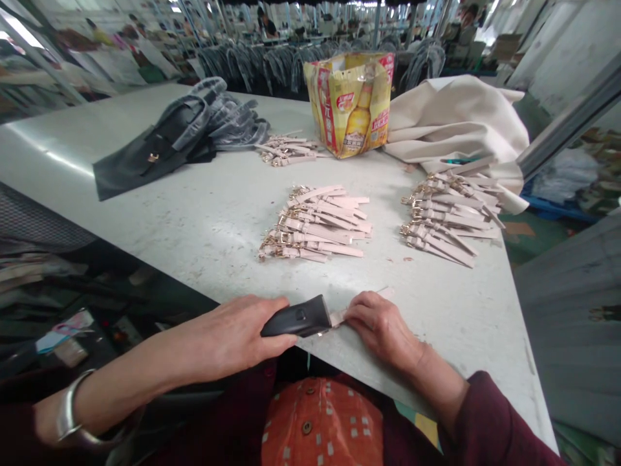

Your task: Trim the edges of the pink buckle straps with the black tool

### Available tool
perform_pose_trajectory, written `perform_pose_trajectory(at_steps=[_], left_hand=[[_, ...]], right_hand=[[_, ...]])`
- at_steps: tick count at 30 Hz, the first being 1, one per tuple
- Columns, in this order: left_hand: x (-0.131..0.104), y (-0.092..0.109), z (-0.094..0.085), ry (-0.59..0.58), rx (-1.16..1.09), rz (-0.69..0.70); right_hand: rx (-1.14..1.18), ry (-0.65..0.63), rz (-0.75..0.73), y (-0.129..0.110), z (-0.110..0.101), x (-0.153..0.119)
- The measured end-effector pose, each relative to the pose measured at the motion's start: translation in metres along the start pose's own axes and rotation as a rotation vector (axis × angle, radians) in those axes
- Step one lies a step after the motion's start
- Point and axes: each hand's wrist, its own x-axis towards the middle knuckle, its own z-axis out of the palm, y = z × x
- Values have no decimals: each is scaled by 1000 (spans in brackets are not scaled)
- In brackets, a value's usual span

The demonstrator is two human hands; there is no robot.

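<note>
My left hand (252,330) is closed around a black handheld device (301,317) that looks like a hair clipper. Its front end meets a small pale pink strap (338,317) near the table's front edge. The fingers of my right hand (378,323) pinch this strap, partly hiding it. Beyond my hands lies a pile of pale pink straps with gold buckles (320,223). Another buckled strap pile (451,217) is at the right, and a smaller one (288,150) lies farther back.
On the table (194,226), a dark bag with wrapped handles (169,139) lies at the back left. An open yellow and red carton (352,107) stands at the back, beside a beige sheet of material (460,120). A metal post slants at the right; people sit in the background.
</note>
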Motion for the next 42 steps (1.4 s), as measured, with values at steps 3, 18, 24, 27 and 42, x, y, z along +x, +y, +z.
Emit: perform_pose_trajectory(at_steps=[3,18,24,27,42], left_hand=[[0,8,1,-59,20,-13],[29,-9,-8,-193,-174,-24],[38,-8,-14,-251,-197,-18],[43,-9,-19,-275,-198,-2],[48,1,-31,-262,-152,-29]], right_hand=[[107,-7,73,0,-2,5],[202,-71,275,3,-1,9],[267,-81,294,6,4,8],[284,-83,299,8,5,7],[311,-71,370,4,5,10]])
